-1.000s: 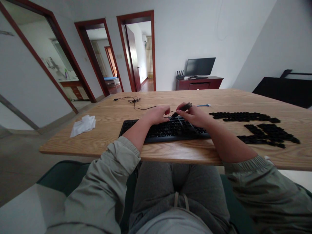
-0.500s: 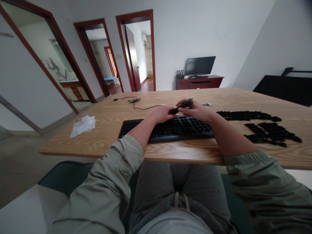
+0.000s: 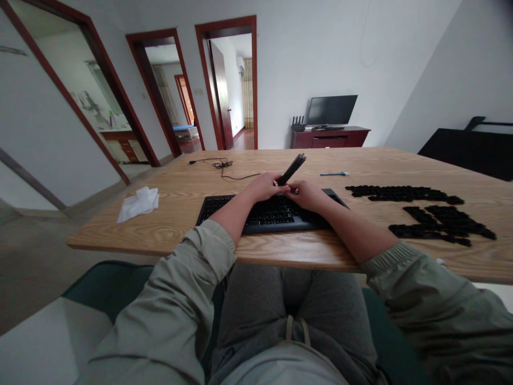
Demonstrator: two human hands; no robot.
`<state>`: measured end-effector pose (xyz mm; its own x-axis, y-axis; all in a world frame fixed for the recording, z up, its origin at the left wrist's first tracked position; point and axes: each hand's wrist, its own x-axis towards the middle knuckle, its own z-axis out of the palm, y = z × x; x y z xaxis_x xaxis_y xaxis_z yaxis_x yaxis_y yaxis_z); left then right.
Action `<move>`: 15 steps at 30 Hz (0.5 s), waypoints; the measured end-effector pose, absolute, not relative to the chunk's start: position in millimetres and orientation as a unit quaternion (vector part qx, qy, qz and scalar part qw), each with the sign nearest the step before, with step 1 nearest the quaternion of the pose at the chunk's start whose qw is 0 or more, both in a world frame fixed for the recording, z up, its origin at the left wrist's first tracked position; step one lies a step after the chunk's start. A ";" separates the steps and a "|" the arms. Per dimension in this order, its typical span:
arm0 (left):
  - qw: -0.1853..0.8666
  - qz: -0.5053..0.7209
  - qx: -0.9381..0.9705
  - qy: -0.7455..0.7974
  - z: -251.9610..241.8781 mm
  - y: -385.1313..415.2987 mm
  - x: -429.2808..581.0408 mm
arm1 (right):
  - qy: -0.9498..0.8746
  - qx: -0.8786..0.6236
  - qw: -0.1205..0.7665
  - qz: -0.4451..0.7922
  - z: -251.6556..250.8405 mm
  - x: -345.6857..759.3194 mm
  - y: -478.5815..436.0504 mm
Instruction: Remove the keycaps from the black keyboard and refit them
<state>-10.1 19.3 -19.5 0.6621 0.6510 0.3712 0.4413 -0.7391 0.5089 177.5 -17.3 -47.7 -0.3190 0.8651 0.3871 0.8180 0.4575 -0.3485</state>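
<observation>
While both forearms reach forward over one keyboard (image 3: 276, 227) on the desk (image 3: 160, 230), left hand (image 3: 264, 187) and right hand (image 3: 308, 195) pinch one slim black tool (image 3: 292, 169) | tool: upright between the hands, above the keys | right of hands: two keycap clusters (image 3: 401, 193) | left: one black cable (image 3: 220, 167), one white tissue (image 3: 138, 205) | ahead: one blue stick (image 3: 332, 174)

We see a slim tool (image 3: 292, 169) of matt black plastic, a matt plastic keyboard (image 3: 256, 216), a smooth, grained wooden tabletop (image 3: 168, 230), and a soft, crumpled paper tissue (image 3: 138, 205).
</observation>
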 end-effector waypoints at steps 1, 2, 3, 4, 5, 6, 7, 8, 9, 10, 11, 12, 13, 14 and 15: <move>0.185 0.273 0.892 0.309 -19.1 18.7 -10.2 | -0.812 -0.521 0.263 0.033 -47.6 176.9 -16.8; 0.177 0.272 0.893 0.311 -18.7 17.9 -10.1 | -0.812 -0.521 0.261 0.024 -47.5 176.5 -16.8; 0.169 0.271 0.894 0.314 -18.3 17.0 -9.9 | -0.814 -0.519 0.259 0.018 -47.4 176.0 -17.1; 0.162 0.270 0.895 0.316 -17.9 16.0 -9.6 | -0.816 -0.517 0.257 0.015 -47.3 175.4 -17.7; 0.156 0.270 0.895 0.319 -17.6 15.1 -9.2 | -0.817 -0.517 0.257 0.012 -47.3 174.7 -18.3; 0.152 0.270 0.894 0.322 -17.4 14.2 -8.8 | -0.816 -0.518 0.257 0.010 -47.3 173.9 -18.8; 0.151 0.271 0.892 0.328 -17.2 13.3 -8.5 | -0.814 -0.519 0.258 0.008 -47.2 173.1 -19.3; 0.152 0.273 0.890 0.333 -17.2 12.6 -8.3 | -0.812 -0.523 0.260 0.006 -47.2 172.2 -19.6; 0.153 0.275 0.887 0.338 -17.2 12.0 -8.2 | -0.808 -0.527 0.262 0.004 -47.0 171.3 -19.8; 0.155 0.277 0.885 0.341 -17.2 11.4 -8.2 | -0.805 -0.531 0.264 0.003 -46.8 170.6 -19.9; 0.156 0.279 0.883 0.344 -17.2 11.0 -8.2 | -0.803 -0.534 0.265 0.004 -46.5 170.0 -19.8; 0.156 0.279 0.883 0.345 -17.3 10.6 -8.3 | -0.802 -0.535 0.265 0.004 -46.2 169.6 -19.7; 0.154 0.278 0.883 0.345 -17.5 10.5 -8.3 | -0.801 -0.537 0.263 0.003 -45.8 169.3 -19.6; 0.150 0.278 0.883 0.346 -17.7 10.5 -8.4 | -0.801 -0.540 0.259 0.001 -45.3 169.0 -19.4; 0.146 0.278 0.884 0.346 -18.2 10.7 -8.5 | -0.801 -0.542 0.253 -0.002 -44.9 168.8 -19.4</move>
